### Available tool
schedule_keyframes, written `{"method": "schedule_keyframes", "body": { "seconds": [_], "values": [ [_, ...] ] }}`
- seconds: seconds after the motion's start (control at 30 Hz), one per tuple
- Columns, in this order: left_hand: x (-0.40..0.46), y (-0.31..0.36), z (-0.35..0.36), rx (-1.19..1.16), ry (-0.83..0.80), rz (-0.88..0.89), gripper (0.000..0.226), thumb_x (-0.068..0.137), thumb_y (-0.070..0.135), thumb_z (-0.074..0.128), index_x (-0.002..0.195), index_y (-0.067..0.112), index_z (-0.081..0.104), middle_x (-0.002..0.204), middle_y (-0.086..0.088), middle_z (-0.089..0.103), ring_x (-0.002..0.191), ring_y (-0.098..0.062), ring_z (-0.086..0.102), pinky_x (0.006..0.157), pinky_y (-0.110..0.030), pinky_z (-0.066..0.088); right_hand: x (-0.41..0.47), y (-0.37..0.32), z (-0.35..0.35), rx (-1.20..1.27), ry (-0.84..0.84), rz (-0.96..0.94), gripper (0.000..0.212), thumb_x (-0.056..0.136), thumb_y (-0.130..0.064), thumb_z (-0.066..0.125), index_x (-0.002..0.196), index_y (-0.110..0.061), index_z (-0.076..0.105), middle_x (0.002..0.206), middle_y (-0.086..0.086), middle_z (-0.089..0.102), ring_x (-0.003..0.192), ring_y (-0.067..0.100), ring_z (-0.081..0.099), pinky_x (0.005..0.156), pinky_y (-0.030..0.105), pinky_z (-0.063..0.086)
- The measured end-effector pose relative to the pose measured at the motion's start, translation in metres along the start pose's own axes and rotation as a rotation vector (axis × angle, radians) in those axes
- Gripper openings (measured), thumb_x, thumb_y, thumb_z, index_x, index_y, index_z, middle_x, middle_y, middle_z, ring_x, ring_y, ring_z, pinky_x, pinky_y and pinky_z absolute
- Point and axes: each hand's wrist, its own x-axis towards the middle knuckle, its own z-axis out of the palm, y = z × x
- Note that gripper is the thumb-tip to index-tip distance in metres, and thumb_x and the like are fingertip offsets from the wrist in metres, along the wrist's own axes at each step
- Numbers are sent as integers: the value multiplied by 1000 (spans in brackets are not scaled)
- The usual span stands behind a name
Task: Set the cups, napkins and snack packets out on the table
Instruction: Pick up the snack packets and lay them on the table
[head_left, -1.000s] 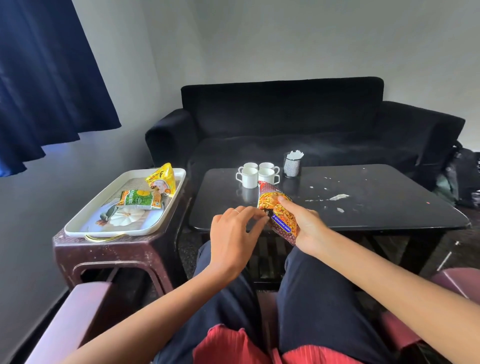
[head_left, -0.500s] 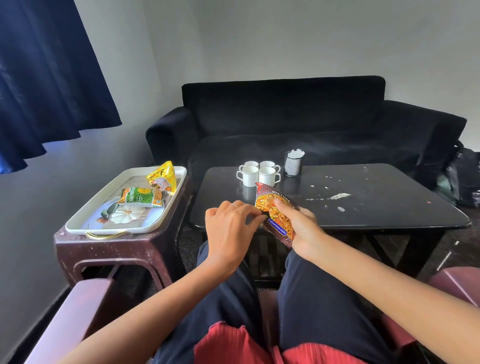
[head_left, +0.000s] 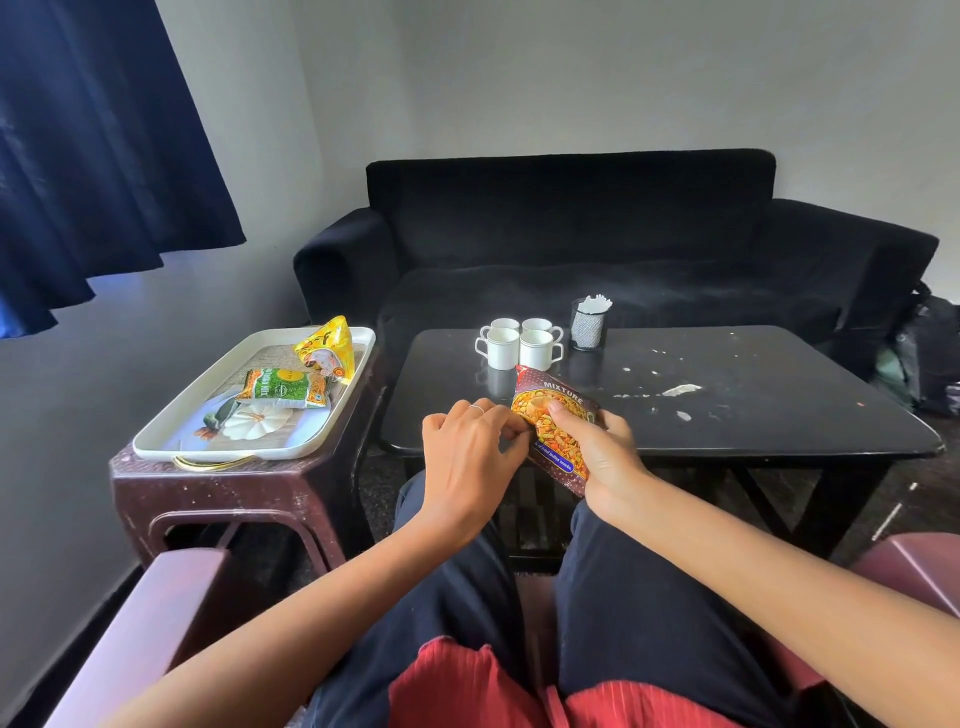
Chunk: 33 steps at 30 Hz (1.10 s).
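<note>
— What are the hands doing with the snack?

— The right hand (head_left: 602, 457) is gripping a dark red foil packet printed "MIXTURE" (head_left: 553, 415), thumb lying across its front, fingers curled behind. The left hand (head_left: 470, 457) is pinching the packet's left edge with curled fingertips. The packet is tilting over the near edge of the black glossy low table (head_left: 753, 415), its top end leaning over the tabletop; whether it is touching the surface, I cannot tell.

— And the rest of the things?

— Four white handled cups (head_left: 519, 343) are standing in a tight cluster near the table's far left corner, with a dark mesh holder of white napkins (head_left: 589, 325) just beside them to the right. A flat green packet (head_left: 283, 389) and a puffed yellow packet (head_left: 327, 348) are lying in the white rectangular tray (head_left: 171, 421), the yellow one toward its far corner. The tray is sitting on a maroon plastic stool (head_left: 234, 493) left of the table.

— Anything else?

— White crumbs (head_left: 680, 389) are lying scattered over the table's right half, and a black sofa (head_left: 597, 249) is standing beyond the far edge.
</note>
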Motion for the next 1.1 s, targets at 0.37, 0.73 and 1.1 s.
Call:
{"method": "schedule_keyframes", "body": {
  "seconds": [0.37, 0.73, 1.1],
  "values": [
    [0, 6, 1, -225, 46, -126, 8, 85, 32, 63, 80, 28, 67, 74, 16, 63, 67, -5, 48, 74, -34, 47, 16, -12, -11, -37, 105, -100, 64, 78, -20, 75, 132, -12, 41, 106, 5, 57, 72, 7, 56, 47, 20, 44],
    [5, -2, -2, -306, 32, -272, 10, 83, 34, 62, 74, 30, 63, 65, 19, 62, 60, 3, 54, 71, -31, 46, 29, -19, -17, -60, 151, -128, 70, 79, -19, 75, 137, -14, 36, 97, -2, 55, 70, 5, 57, 41, 16, 44],
    [26, -27, -16, -775, -67, -531, 13, 90, 28, 61, 84, 18, 65, 90, 3, 70, 70, -9, 64, 64, -21, 47, 33, -35, -29, -44, 130, -200, 78, 78, -15, 75, 141, -15, 30, 127, 9, 56, 101, 22, 62, 80, 38, 55]
  ]
}}
